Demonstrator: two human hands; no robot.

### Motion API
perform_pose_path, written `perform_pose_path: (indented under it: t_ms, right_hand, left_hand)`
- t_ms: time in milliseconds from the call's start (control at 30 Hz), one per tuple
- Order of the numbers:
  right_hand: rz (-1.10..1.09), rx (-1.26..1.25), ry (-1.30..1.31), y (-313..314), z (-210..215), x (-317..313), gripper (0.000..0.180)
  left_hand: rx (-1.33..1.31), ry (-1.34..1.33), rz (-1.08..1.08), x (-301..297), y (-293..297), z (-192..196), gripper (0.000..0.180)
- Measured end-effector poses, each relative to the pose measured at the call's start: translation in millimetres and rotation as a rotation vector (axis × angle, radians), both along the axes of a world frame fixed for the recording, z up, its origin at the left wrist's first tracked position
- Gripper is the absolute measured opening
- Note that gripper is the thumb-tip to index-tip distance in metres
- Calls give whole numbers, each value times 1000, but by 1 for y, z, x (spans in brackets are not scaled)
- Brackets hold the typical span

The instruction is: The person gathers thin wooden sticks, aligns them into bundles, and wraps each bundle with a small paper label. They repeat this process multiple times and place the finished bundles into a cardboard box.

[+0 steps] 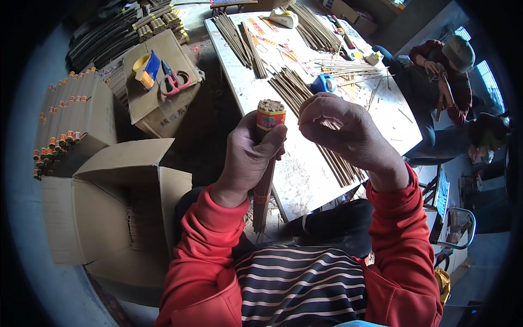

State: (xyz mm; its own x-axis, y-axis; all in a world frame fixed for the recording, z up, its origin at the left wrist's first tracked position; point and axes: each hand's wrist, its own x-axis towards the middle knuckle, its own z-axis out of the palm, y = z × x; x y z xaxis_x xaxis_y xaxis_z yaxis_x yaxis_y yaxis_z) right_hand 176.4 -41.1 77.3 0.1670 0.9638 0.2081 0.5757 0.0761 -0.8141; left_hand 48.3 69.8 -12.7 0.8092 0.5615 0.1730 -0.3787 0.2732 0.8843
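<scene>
While loose sticks wait on the white worktop, one bundle gets banded.
Left hand grips the red-wrapped brown incense-stick bundle — right hand pinches closed at its top.

sleeves: red, long, loose cuffs | torso: dark top with pale horizontal stripes | hands: bare

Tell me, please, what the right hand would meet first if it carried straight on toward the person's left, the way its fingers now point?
Probably the top of the incense stick bundle held upright in the left hand; the right hand curls just beside it, though depth is unclear.
</scene>
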Motion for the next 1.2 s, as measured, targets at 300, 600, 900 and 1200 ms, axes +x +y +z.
perform_pose_path:
  t_ms: [300, 600, 900, 1200]
  right_hand:
    - [37, -69, -329, 12, 4, 0, 8]
    - [20, -77, -290, 13, 4, -1, 9]
    - [-149, -217, -332, 15, 6, -6, 15]
    - [-241, -222, -418, 18, 0, -4, 24]
  left_hand:
    - [111, 28, -24, 1, 0, -5, 17]
    - [112, 92, -46, 3, 3, -6, 17]
    - [162, 87, -7, 5, 0, -9, 21]
    - [251, 84, 74, 5, -2, -6, 23]
